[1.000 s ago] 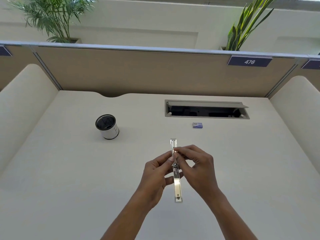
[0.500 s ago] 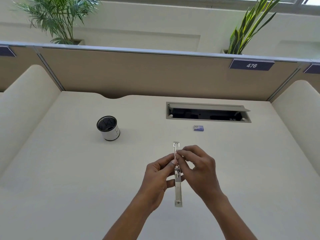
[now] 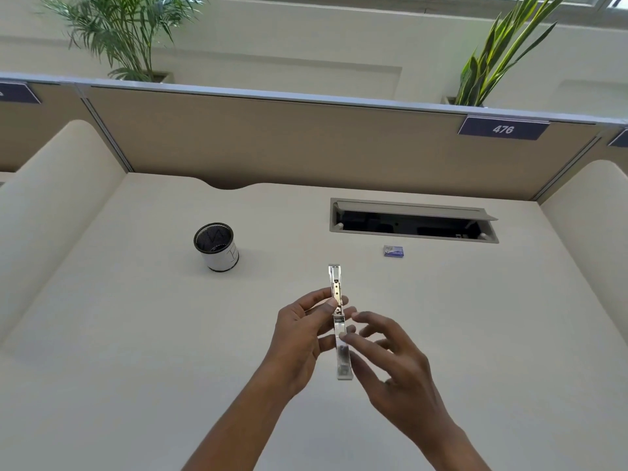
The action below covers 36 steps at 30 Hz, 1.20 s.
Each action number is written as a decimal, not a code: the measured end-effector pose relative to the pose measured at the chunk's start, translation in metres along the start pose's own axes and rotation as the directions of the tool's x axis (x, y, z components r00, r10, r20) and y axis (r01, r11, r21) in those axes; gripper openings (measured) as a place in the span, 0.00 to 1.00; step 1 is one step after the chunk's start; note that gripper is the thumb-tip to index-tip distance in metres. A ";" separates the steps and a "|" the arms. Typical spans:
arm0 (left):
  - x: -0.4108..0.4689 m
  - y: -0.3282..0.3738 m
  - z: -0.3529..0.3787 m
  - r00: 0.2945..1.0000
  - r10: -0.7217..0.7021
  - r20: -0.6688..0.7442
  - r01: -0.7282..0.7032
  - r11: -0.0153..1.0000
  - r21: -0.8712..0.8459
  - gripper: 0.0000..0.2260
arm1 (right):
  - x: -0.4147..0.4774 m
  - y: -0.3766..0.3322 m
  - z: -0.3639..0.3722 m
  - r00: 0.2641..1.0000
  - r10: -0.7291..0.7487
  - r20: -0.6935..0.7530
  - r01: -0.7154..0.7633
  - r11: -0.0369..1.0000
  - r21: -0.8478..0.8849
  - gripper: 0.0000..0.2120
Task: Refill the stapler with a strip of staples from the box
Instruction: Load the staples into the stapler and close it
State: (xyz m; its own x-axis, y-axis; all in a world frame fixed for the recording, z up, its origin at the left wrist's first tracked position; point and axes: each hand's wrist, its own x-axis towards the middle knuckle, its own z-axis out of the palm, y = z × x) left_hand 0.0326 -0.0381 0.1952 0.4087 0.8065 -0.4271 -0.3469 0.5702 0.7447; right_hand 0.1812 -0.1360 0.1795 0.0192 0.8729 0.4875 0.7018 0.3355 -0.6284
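- My left hand (image 3: 299,329) pinches the opened stapler (image 3: 339,321); my right hand (image 3: 390,355) hovers loose, fingers spread
- Staples inside: too blurred to tell; box (image 3: 394,250) lies apart

left hand (image 3: 300,329): pinching, thumb up | right hand (image 3: 394,362): fingers spread, loose

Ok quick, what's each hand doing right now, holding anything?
Left hand: closed on the stapler, thumb and fingers pinching its middle.
Right hand: open, fingers spread beside the stapler, holding nothing.
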 end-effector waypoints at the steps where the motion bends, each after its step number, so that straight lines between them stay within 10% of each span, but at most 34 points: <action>1: 0.000 0.000 0.001 1.000 -0.006 -0.005 0.006 1.000 -0.007 0.09 | 0.001 -0.001 -0.001 1.000 -0.001 -0.011 0.001 1.000 0.024 0.12; 18: -0.022 -0.017 0.010 0.989 -0.004 0.147 0.025 0.989 -0.146 0.19 | 0.051 -0.004 -0.011 0.830 0.551 0.087 -0.479 0.623 0.618 0.10; 27: -0.028 -0.029 0.017 0.989 0.039 0.145 -0.031 0.998 -0.060 0.20 | 0.064 -0.004 -0.004 0.581 0.691 0.430 -0.686 0.133 0.715 0.25; 36: -0.036 -0.020 0.014 0.930 0.357 -0.093 -0.240 0.777 0.582 0.26 | 0.064 -0.006 -0.003 0.574 0.673 0.466 -0.596 -0.047 0.802 0.22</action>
State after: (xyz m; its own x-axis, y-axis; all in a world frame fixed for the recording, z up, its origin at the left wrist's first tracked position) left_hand 0.0368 -0.0807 0.2028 0.1778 0.9677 -0.1790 0.1240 0.1584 0.9796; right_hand 0.1801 -0.0828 0.2165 0.1520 0.8920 -0.4256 -0.6153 -0.2516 -0.7471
